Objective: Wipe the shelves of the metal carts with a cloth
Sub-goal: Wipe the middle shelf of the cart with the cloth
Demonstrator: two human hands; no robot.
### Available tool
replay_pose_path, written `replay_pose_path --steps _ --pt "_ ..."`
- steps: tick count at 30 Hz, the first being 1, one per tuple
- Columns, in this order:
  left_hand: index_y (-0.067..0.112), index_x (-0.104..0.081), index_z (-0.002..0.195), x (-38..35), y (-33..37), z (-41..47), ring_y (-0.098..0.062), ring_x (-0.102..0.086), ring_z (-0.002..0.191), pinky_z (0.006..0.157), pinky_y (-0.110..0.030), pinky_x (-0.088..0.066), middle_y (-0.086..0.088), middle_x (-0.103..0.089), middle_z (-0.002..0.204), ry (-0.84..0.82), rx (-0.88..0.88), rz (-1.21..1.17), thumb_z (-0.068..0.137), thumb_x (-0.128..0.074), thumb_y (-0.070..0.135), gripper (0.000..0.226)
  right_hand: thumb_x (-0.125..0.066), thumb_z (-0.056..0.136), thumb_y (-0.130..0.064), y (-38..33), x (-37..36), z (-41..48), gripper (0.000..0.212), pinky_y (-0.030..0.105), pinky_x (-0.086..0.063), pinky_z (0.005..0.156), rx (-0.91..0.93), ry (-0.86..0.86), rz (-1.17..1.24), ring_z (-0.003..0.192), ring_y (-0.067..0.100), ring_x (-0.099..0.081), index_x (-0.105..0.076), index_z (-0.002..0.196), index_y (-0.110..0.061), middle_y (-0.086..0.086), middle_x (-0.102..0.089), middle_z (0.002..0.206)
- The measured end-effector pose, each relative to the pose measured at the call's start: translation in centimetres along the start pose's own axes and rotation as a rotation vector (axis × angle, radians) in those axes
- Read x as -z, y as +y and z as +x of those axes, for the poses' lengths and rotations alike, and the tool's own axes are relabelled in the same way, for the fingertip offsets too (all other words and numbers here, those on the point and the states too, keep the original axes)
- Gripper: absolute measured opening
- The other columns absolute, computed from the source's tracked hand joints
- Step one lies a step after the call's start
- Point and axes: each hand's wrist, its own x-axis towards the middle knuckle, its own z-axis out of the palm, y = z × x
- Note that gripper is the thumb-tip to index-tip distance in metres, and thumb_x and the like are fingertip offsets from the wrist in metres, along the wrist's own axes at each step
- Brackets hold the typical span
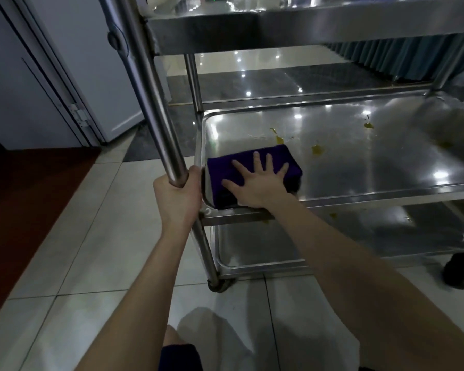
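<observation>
A steel cart stands in front of me with three shelves. Its middle shelf (373, 167) carries several yellow-brown stains (317, 150). A folded dark purple cloth (236, 167) lies on the near left corner of that shelf. My right hand (260, 183) presses flat on the cloth with its fingers spread. My left hand (178, 195) grips the cart's near left upright post (156, 103) just beside the shelf corner. The top shelf (292, 22) hangs above, and the bottom shelf (279, 253) shows below.
A grey door and its frame (65, 84) stand at the left. The floor is pale tile (78, 250) with a dark red strip (24, 199) on the left. A black caster (461, 271) sits at the cart's right. My knee and white clothing (225, 341) are below.
</observation>
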Motion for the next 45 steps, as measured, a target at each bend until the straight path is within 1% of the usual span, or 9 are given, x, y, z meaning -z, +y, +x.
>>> replay_pose_path --steps 6,12,17,21,30,33,39,42,45 --pt "0.024 -0.049 0.049 -0.4 0.7 0.3 -0.02 -0.048 0.047 0.048 -0.036 -0.041 -0.006 -0.048 0.051 0.07 -0.009 0.012 0.088 -0.067 0.025 0.043 -0.017 0.092 -0.093 -3.0 1.0 2.4 0.087 0.083 0.014 0.116 0.014 -0.114 -0.042 0.16 0.051 0.021 0.001 0.167 -0.055 0.017 0.019 0.178" --pt "0.027 -0.048 0.043 -0.2 1.0 0.1 -0.018 -0.044 0.04 0.047 -0.031 -0.039 -0.002 -0.046 0.046 0.028 0.016 -0.021 0.092 -0.065 0.013 0.054 0.005 0.077 -0.098 -1.3 -2.1 -6.3 0.093 0.08 0.019 0.114 0.036 -0.041 -0.017 0.161 0.047 0.02 0.003 0.163 -0.062 0.012 0.017 0.179" --pt "0.024 -0.051 0.045 -0.3 0.3 0.4 -0.019 -0.045 0.044 0.048 -0.033 -0.041 -0.001 -0.046 0.048 0.017 0.007 -0.012 0.092 -0.066 0.013 0.05 -0.016 0.088 -0.097 -3.0 0.7 4.2 0.092 0.086 0.018 0.111 -0.035 -0.08 -0.029 0.158 0.053 0.024 0.0 0.168 -0.054 0.017 0.021 0.177" --pt "0.025 -0.046 0.049 0.0 0.2 1.3 -0.019 -0.045 0.046 0.048 -0.036 -0.04 -0.003 -0.045 0.05 0.02 -0.03 -0.023 0.09 -0.066 0.015 0.046 -0.019 0.09 -0.094 -4.6 1.6 9.6 0.092 0.087 0.016 0.112 -0.075 -0.083 -0.038 0.158 0.055 0.021 -0.002 0.169 -0.051 0.021 0.017 0.177" --pt "0.026 -0.051 0.046 0.4 0.8 2.0 -0.017 -0.046 0.04 0.044 -0.028 -0.04 0.0 -0.047 0.047 -0.003 0.005 -0.029 0.093 -0.064 0.011 0.051 -0.017 0.096 -0.087 -2.9 -0.3 -0.9 0.075 0.078 0.019 0.116 0.076 -0.09 -0.013 0.162 0.044 0.021 0.0 0.165 -0.061 0.009 0.018 0.179" --pt "0.023 -0.045 0.055 0.5 1.1 2.3 -0.019 -0.042 0.038 0.043 -0.029 -0.039 -0.004 -0.043 0.047 0.021 0.036 -0.033 0.086 -0.065 0.016 0.038 -0.019 0.097 -0.088 2.4 1.6 -2.1 0.075 0.077 0.013 0.122 0.0 -0.103 -0.021 0.163 0.041 0.019 -0.001 0.164 -0.062 0.006 0.017 0.18" --pt "0.021 -0.041 0.047 0.8 0.4 3.1 -0.019 -0.038 0.037 0.044 -0.029 -0.037 -0.003 -0.037 0.045 0.004 0.037 -0.028 0.077 -0.066 0.026 0.039 -0.021 0.094 -0.092 18.8 5.1 -3.8 0.079 0.079 0.007 0.122 -0.36 -0.095 0.021 0.164 0.039 0.016 -0.002 0.165 -0.061 0.003 0.015 0.18" --pt "0.022 -0.039 0.05 0.8 -0.2 3.4 -0.019 -0.037 0.04 0.045 -0.029 -0.037 -0.005 -0.037 0.048 0.0 0.01 -0.011 0.077 -0.066 0.025 0.038 -0.019 0.089 -0.096 18.1 5.1 -0.7 0.089 0.084 0.011 0.117 -0.413 -0.117 -0.005 0.161 0.047 0.02 0.001 0.166 -0.057 0.011 0.019 0.179" --pt "0.024 -0.036 0.05 0.6 -0.6 3.4 -0.019 -0.035 0.04 0.045 -0.027 -0.036 -0.002 -0.035 0.047 0.009 -0.015 -0.038 0.078 -0.064 0.021 0.04 -0.021 0.087 -0.097 11.6 4.6 3.6 0.095 0.088 0.009 0.113 -0.353 -0.095 -0.03 0.158 0.056 0.02 0.002 0.168 -0.052 0.019 0.019 0.177"
